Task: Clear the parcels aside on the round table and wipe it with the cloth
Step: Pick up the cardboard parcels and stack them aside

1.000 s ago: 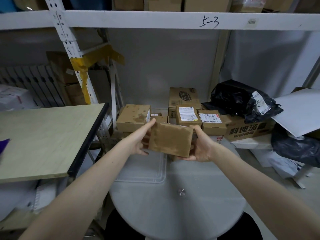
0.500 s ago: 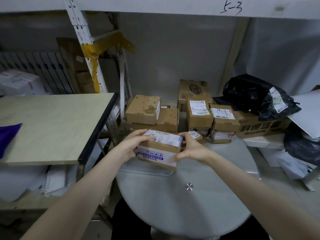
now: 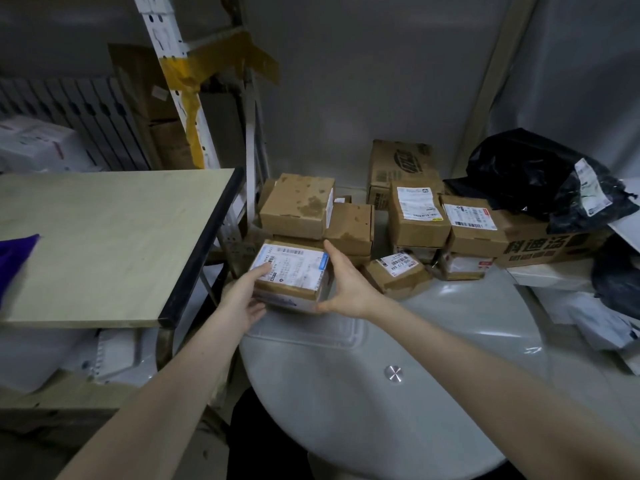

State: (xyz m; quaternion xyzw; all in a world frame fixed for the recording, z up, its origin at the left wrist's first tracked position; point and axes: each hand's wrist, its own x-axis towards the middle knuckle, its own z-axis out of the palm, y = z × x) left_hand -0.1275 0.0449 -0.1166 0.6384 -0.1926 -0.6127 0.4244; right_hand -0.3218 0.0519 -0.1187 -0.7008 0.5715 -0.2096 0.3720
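Hands, left [image 3: 244, 299] and right [image 3: 348, 284], clasp one labelled cardboard box [image 3: 290, 273] at the far left of the smooth round table [image 3: 433, 393].

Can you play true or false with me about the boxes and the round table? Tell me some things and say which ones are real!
1. Both hands are on the labelled parcel. True: the left hand and the right hand flank it.
2. The round table is bare near the person. True.
3. The purple cloth lies on the round table. False: it lies on the wooden table.
4. The black bag sits far left. False: it is at the right.
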